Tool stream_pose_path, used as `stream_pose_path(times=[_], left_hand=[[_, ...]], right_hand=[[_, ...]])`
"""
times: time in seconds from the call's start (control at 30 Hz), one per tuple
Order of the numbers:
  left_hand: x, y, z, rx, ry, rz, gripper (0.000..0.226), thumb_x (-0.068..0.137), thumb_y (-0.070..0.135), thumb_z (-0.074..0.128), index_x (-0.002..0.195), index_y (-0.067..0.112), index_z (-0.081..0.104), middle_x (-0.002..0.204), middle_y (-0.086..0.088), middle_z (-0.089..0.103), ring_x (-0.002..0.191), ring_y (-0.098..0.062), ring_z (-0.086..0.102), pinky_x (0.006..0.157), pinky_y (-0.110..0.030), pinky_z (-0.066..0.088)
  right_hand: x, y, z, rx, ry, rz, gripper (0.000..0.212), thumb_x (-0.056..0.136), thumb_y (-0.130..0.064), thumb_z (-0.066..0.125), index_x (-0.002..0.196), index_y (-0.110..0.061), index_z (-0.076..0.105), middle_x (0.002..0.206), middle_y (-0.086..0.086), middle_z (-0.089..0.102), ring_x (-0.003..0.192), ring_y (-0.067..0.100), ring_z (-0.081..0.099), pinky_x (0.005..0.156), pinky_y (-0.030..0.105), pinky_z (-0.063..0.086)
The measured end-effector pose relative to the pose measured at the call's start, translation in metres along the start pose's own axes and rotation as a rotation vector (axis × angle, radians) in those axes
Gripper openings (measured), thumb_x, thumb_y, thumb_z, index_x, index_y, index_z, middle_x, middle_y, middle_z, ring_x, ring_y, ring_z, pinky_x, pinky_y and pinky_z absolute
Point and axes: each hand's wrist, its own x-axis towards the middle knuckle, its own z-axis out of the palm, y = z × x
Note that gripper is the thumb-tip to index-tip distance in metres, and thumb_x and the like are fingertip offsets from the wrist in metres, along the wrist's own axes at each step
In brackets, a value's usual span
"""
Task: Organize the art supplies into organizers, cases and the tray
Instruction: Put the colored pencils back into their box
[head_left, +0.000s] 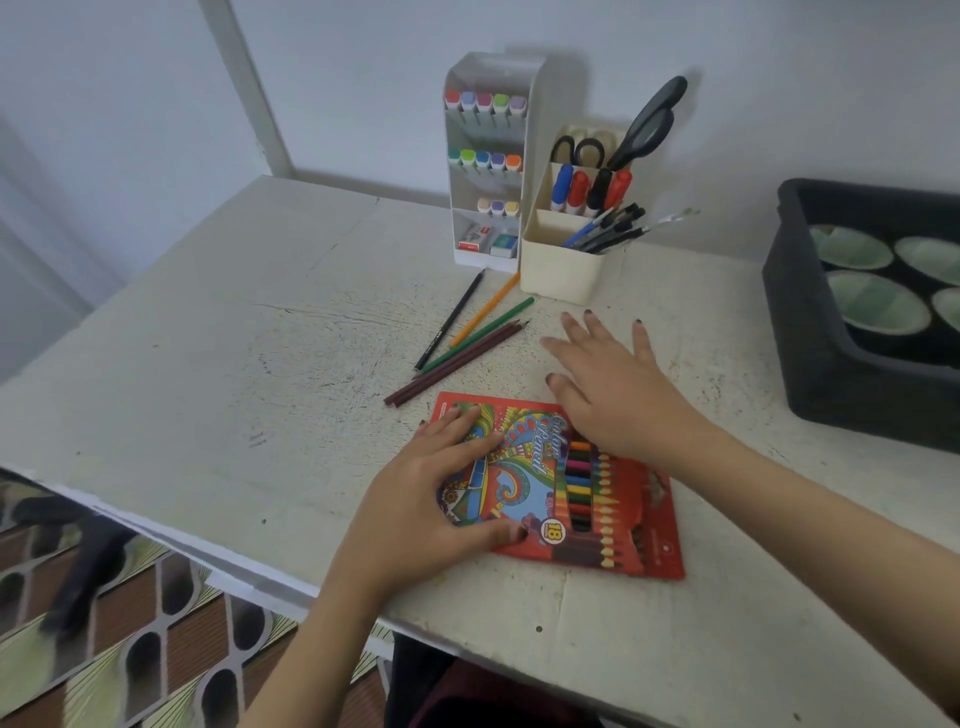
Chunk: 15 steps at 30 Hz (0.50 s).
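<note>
Head view, red pencil box (623, 525), swirling multicolour artwork, window showing pencils (579, 488)

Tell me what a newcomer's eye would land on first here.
The red pencil box lies near the table's front edge under the left hand. The right hand spreads open just beyond it, beside loose pencils. A marker rack and holder stand at the back, a black tray at right.
</note>
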Motion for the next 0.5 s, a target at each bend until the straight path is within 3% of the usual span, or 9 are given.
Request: stream_pose_path(times=[0.17, 0.27, 0.37, 0.43, 0.5], left_hand=[[0.001, 0.001, 0.0, -0.005, -0.004, -0.012, 0.078, 0.056, 0.075, 0.064, 0.128, 0.051, 0.046, 0.139, 0.038, 0.02, 0.136, 0.014, 0.015, 0.107, -0.002, 0.004], [0.0, 0.0, 0.0, -0.006, 0.0, -0.017, 0.08, 0.055, 0.075, 0.065, 0.129, 0.049, 0.048, 0.138, 0.039, 0.02, 0.136, 0.014, 0.015, 0.108, -0.003, 0.004], [0.001, 0.0, 0.0, -0.018, 0.004, -0.019, 0.08, 0.055, 0.074, 0.066, 0.129, 0.048, 0.049, 0.14, 0.036, 0.023, 0.137, 0.013, 0.016, 0.11, -0.005, 0.006], [0.001, -0.001, 0.0, -0.024, 0.004, -0.021, 0.08, 0.054, 0.073, 0.066, 0.128, 0.048, 0.049, 0.14, 0.035, 0.023, 0.137, 0.014, 0.015, 0.109, -0.004, 0.006], [0.001, -0.001, -0.001, -0.021, -0.001, -0.022, 0.079, 0.054, 0.073, 0.066, 0.128, 0.05, 0.048, 0.14, 0.036, 0.022, 0.136, 0.015, 0.014, 0.107, -0.001, 0.004]], right_hand=[[0.046, -0.006, 0.017, -0.187, -0.021, -0.189, 0.051, 0.102, -0.024, 0.023, 0.151, -0.02, 0.011, 0.159, 0.0, 0.008, 0.146, 0.016, 0.0, 0.114, 0.05, -0.007], [0.053, -0.005, 0.02, -0.199, 0.067, -0.238, 0.046, 0.1, -0.023, 0.029, 0.146, -0.018, 0.03, 0.151, 0.002, 0.034, 0.144, 0.017, 0.019, 0.113, 0.05, -0.011], [0.052, -0.002, 0.018, -0.175, 0.231, -0.273, 0.022, 0.094, -0.021, 0.044, 0.109, -0.015, 0.06, 0.108, 0.004, 0.065, 0.118, 0.024, 0.051, 0.113, 0.046, -0.011], [0.051, 0.002, 0.019, -0.163, 0.284, -0.275, 0.01, 0.091, -0.019, 0.052, 0.087, -0.014, 0.059, 0.082, 0.001, 0.063, 0.096, 0.025, 0.057, 0.114, 0.048, 0.0], [0.049, 0.009, 0.021, -0.141, 0.308, -0.29, 0.009, 0.088, -0.015, 0.059, 0.079, -0.014, 0.058, 0.074, 0.0, 0.059, 0.087, 0.025, 0.056, 0.112, 0.046, 0.009]])
